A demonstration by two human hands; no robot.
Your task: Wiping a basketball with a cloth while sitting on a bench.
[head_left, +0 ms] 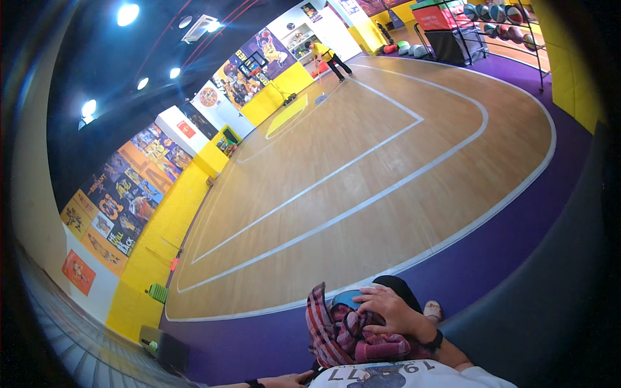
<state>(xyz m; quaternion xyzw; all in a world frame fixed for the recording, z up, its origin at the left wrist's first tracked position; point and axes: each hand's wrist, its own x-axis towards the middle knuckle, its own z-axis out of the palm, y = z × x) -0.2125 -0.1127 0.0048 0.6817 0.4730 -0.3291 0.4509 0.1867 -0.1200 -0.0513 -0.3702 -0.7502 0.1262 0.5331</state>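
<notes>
At the edge of an indoor basketball court (362,174), a person in a white shirt (352,376) with a dark print rests the right hand (388,310) on a bunched red-and-purple plaid cloth (349,336). The cloth lies in folds just in front of the shirt, one striped flap standing up at its left side, with part of a blue rounded thing (347,297) showing beside the fingers. The right grip is spread and bent over the folds, touching them; from where I stand, I cannot tell whether it is closed on any of them. A black wristband (435,341) circles that wrist. The left hand (295,379) is low at the person's left side, apart from the cloth and partly hidden; I cannot tell the state of its grip. To the right of the right forearm, a light shoe (433,310) shows above the purple border (475,258) of the court.

Across the wooden boards, well apart, a person in a yellow top (319,50) and dark trousers bends over a long-handled mop (321,99), its head on the floor. A basketball hoop (253,64) stands near the far wall, and a rack of balls (501,14) occupies the far right side.
</notes>
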